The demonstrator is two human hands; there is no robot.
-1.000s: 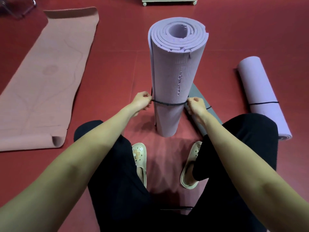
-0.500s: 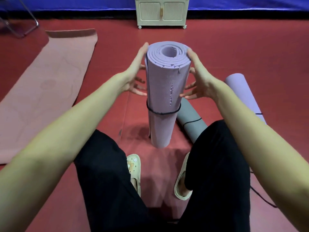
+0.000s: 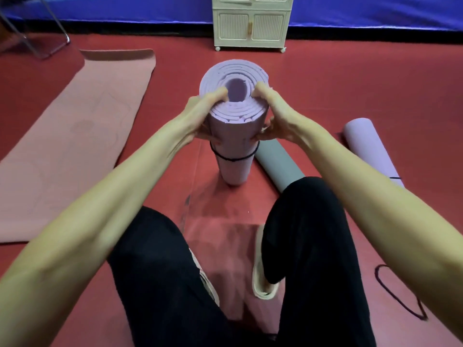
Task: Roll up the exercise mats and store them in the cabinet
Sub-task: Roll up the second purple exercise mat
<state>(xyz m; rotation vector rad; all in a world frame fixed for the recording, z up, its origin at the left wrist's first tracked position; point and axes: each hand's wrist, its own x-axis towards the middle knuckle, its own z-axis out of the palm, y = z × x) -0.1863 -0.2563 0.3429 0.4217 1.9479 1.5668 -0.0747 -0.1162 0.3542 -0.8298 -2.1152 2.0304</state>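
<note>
Mat in hand: lilac rolled mat (image 3: 234, 136), upright on the red floor (image 3: 325, 91) between the person's knees, lower end down, spiral end facing the camera.
Binding: black cord (image 3: 234, 159) looped round its lower half.
Left hand (image 3: 200, 116): clasps the top of the roll, thumb over the rim at the core hole, fingers curled on the side.
Right hand (image 3: 273, 118): mirrors it on the opposite side, thumb on the rim, fingers wrapped round the wall.
Handling, judged: foam, light and springy; layers likely to telescope if pushed on one end; surface looks grippy. Best held round the body near the cord, not by the rim.
Other mats: grey roll (image 3: 278, 164) lying just behind, another lilac roll (image 3: 370, 149) farther right, pink mat (image 3: 75, 136) mostly flat at left, not yet rolled.
Cabinet (image 3: 250, 23): well apart, by the blue wall, doors closed.
Loose cord (image 3: 398, 291): on the floor at right.
</note>
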